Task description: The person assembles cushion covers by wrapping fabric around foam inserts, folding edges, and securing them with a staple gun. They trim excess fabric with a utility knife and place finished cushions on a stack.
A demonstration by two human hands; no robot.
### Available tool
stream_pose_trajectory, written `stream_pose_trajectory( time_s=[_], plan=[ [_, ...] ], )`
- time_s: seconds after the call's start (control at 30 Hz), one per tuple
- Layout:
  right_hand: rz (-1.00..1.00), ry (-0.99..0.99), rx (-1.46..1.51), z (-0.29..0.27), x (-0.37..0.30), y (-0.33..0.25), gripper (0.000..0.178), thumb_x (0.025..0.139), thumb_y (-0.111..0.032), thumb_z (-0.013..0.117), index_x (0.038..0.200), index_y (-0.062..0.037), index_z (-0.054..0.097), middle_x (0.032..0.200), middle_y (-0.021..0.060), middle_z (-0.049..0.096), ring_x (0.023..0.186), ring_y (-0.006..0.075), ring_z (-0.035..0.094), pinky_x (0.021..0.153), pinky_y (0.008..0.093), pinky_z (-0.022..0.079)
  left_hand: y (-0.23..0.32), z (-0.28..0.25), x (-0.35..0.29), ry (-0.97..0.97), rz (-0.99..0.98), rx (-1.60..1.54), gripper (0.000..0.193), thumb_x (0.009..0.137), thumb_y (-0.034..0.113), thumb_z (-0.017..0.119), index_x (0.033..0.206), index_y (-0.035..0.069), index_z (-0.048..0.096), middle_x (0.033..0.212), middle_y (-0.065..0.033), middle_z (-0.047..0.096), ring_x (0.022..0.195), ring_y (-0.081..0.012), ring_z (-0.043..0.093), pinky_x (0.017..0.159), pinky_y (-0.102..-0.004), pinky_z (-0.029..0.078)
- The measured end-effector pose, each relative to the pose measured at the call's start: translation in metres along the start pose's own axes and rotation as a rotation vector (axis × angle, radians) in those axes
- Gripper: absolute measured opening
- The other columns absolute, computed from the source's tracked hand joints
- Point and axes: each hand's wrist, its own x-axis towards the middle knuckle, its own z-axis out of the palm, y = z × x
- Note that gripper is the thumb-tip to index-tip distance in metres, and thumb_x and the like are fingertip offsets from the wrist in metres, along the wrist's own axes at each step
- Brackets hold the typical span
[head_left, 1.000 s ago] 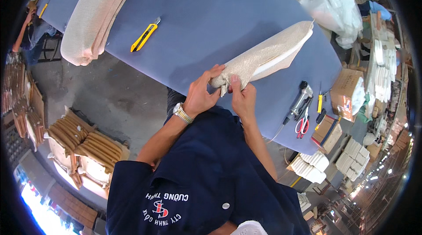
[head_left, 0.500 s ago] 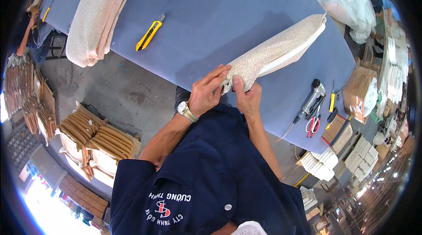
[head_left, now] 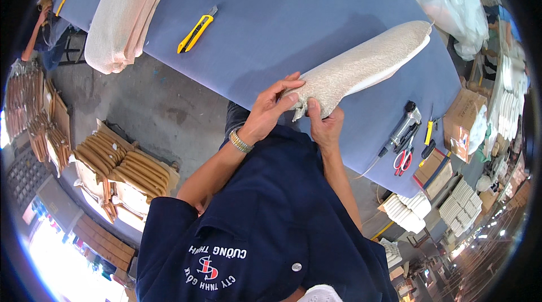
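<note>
A long padded piece in beige woven fabric (head_left: 370, 56), with a white underside showing along its lower edge, points away to the right over the blue-grey table (head_left: 254, 25). Its near end, where the cloth is bunched and frayed, is between my two hands. My left hand (head_left: 272, 107), a watch on its wrist, has its thumb and fingers closed on the left of that end. On the right, my right hand (head_left: 326, 124) grips the same end, thumb on top and fingers underneath. What the fingers do beneath is hidden.
Folded beige fabric (head_left: 127, 16) hangs over the table's left edge. A yellow utility knife (head_left: 196, 33) lies farther in. At right lie an air stapler (head_left: 401, 127), red-handled scissors (head_left: 403, 161) and a yellow tool (head_left: 429, 131), near a cardboard box (head_left: 464, 113). A clear plastic bag (head_left: 449, 2) stands beyond.
The padded piece has rolled slightly, so more of its beige top shows. My left thumb has come up over the bunched end, and my right hand has shifted a little right.
</note>
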Motion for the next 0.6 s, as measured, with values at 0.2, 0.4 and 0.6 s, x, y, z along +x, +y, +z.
stream_pose_trajectory(
  time_s=[0.2, 0.4, 0.6],
  plan=[
    [0.01, 0.002, 0.013, -0.002, -0.006, 0.007, 0.014, 0.096, -0.012, 0.071, 0.098, 0.0007, 0.076, 0.083, 0.007, 0.075, 0.075, 0.0113, 0.065, 0.068, 0.0302, 0.051, -0.005, 0.004, 0.001, 0.027, 0.058, 0.152, 0.038, 0.093, 0.004, 0.065, 0.131, 0.001, 0.064, 0.15, -0.0217, 0.054, 0.149, -0.0284, 0.039, 0.121, -0.0396, 0.03],
    [0.011, -0.023, 0.019, -0.001, -0.004, -0.002, 0.011, 0.095, -0.01, 0.072, 0.098, -0.0001, 0.077, 0.083, 0.0066, 0.075, 0.074, 0.0106, 0.065, 0.066, 0.0292, 0.051, -0.004, 0.017, 0.0, 0.08, 0.193, 0.31, 0.038, 0.09, -0.002, 0.059, 0.128, -0.001, 0.064, 0.144, -0.0235, 0.059, 0.146, -0.0315, 0.044, 0.122, -0.0415, 0.029],
    [-0.009, -0.021, 0.004, 0.0, -0.007, 0.001, 0.012, 0.095, -0.011, 0.073, 0.098, 0.0, 0.077, 0.082, 0.0063, 0.075, 0.075, 0.0108, 0.066, 0.068, 0.0297, 0.052, -0.002, 0.017, -0.006, 0.048, 0.188, 0.352, 0.047, 0.091, -0.006, 0.051, 0.137, -0.002, 0.056, 0.15, -0.021, 0.053, 0.152, -0.0324, 0.034, 0.124, -0.0429, 0.024]
  ],
)
